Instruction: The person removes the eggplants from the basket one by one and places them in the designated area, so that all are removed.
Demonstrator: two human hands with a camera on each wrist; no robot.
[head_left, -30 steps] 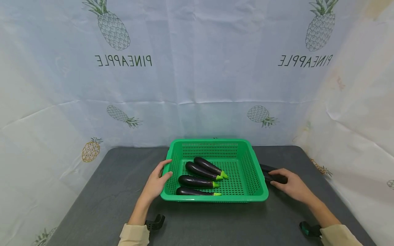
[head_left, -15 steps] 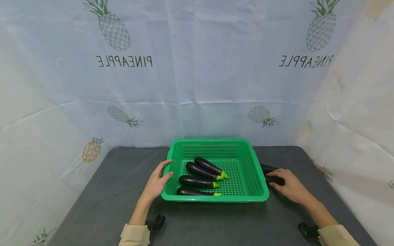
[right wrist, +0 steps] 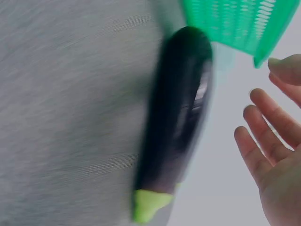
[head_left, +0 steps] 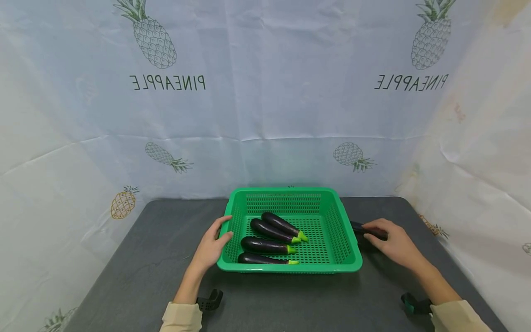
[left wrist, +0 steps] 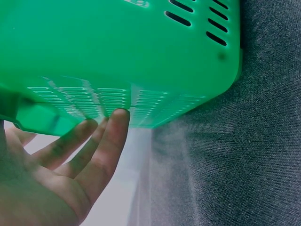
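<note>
Left hand [head_left: 210,246] rests on green basket [head_left: 332,265] of four eggplants [head_left: 271,240]; right hand [head_left: 394,244] covers another eggplant [head_left: 360,227].

Pineapple-print backdrop [head_left: 265,92], grey table [head_left: 137,258]

Head cam: high, front-down. Wrist cams: close; share basket [head_left: 350,258] edge.

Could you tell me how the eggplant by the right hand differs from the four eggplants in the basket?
The outer eggplant lies on the grey table beside the basket, while the four eggplants lie inside it. The right hand is over the outer eggplant; no hand touches the four, since the left hand rests on the basket's side. All share dark purple skin and a light green stem end.
</note>
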